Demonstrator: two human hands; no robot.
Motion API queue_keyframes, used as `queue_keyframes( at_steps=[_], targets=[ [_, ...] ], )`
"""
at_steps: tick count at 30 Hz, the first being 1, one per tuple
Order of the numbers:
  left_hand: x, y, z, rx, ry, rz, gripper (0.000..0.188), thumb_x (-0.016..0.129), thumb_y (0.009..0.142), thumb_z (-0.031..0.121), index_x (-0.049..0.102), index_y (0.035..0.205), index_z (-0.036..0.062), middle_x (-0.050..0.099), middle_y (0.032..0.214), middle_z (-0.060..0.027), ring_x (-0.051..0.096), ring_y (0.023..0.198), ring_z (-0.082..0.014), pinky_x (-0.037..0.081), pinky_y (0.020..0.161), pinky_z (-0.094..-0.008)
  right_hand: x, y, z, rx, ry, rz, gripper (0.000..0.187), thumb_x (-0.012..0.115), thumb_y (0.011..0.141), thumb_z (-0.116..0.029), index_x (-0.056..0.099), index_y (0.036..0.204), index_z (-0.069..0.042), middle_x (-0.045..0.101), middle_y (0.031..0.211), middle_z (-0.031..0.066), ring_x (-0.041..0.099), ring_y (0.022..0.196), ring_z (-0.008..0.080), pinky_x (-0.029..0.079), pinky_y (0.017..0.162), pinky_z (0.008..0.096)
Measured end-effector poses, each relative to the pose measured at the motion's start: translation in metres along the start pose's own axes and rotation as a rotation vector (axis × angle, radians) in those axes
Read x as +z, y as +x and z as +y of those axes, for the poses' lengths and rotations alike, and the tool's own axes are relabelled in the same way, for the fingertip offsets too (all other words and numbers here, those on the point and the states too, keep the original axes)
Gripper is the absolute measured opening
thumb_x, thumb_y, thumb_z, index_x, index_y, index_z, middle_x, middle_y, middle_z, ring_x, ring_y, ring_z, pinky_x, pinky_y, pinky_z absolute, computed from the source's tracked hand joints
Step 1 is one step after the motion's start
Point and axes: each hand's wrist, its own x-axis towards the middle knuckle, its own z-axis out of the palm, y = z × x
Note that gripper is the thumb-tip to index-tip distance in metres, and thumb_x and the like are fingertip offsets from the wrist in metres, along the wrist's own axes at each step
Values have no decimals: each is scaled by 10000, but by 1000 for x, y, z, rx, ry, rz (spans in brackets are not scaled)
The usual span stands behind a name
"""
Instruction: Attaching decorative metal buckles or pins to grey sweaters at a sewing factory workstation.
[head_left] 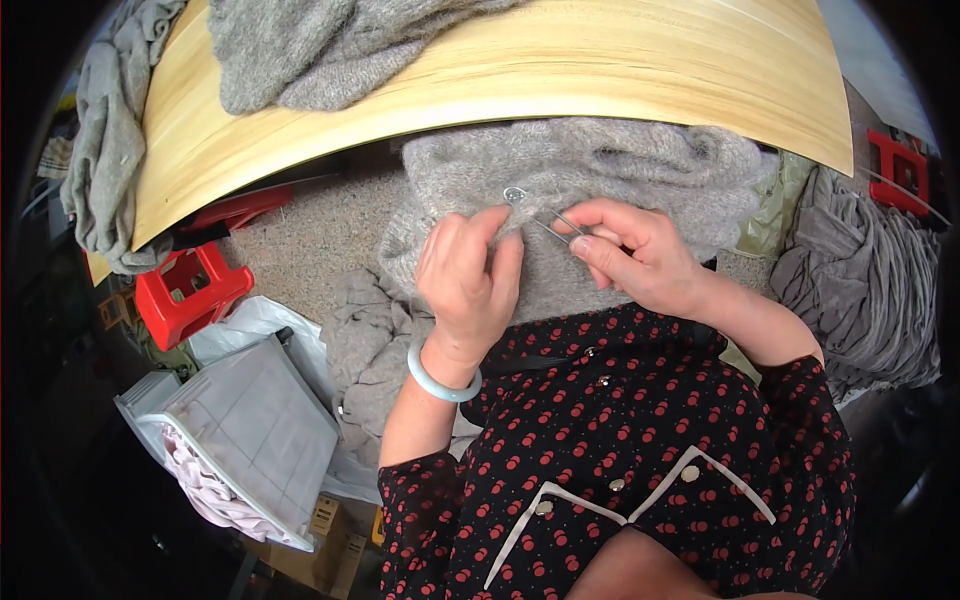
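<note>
Our right hand (640, 258) pinches slim silvery metal prongs (553, 232), angled to ten o'clock, toward a round shiny disc (514, 195) on fuzzy grey knit (585, 172); our left hand (462, 272) is nearer, grip unclear.

You're in what looks like small knitwear workshop: grey knits (310, 50) on wood-grain counter (600, 80), knit garment (680, 165) before you, ribbed pile (860, 285) at your right, plastic crate (255, 430) with pale cloth (215, 485), cardboard box (300, 568) near it, red stools (222, 285), speckled floor (310, 225).
</note>
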Motion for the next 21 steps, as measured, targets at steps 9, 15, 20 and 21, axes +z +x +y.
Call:
queue_keyframes(
  at_steps=[9,15,20,21],
  targets=[
    [-10,9,-13,-858,-692,-424,216,490,878,154,606,963,-7,541,726,28,438,636,-44,370,564,-194,4,0,31,-511,-520,151,175,586,788,-52,562,953,0,606,705,95,578,530,176,447,481,264],
    [-11,11,-19,-913,-830,-526,188,500,850,117,615,946,3,539,708,34,440,657,-39,365,593,-178,3,-1,29,-430,-517,146,156,598,776,-55,563,920,-7,600,717,106,573,517,206,441,476,282],
    [-12,11,-23,-1020,-1071,-545,164,513,831,85,609,938,6,558,745,17,471,665,-64,378,640,-194,4,-1,24,-316,-434,102,111,580,798,-63,563,896,-14,552,625,70,537,489,136,402,454,253],
    [-12,11,-24,-1020,-1072,-542,164,513,831,85,609,938,6,558,745,17,471,665,-64,378,640,-194,4,-1,25,-317,-435,100,111,580,798,-63,563,896,-14,552,625,70,537,489,136,402,454,253]
  ],
)
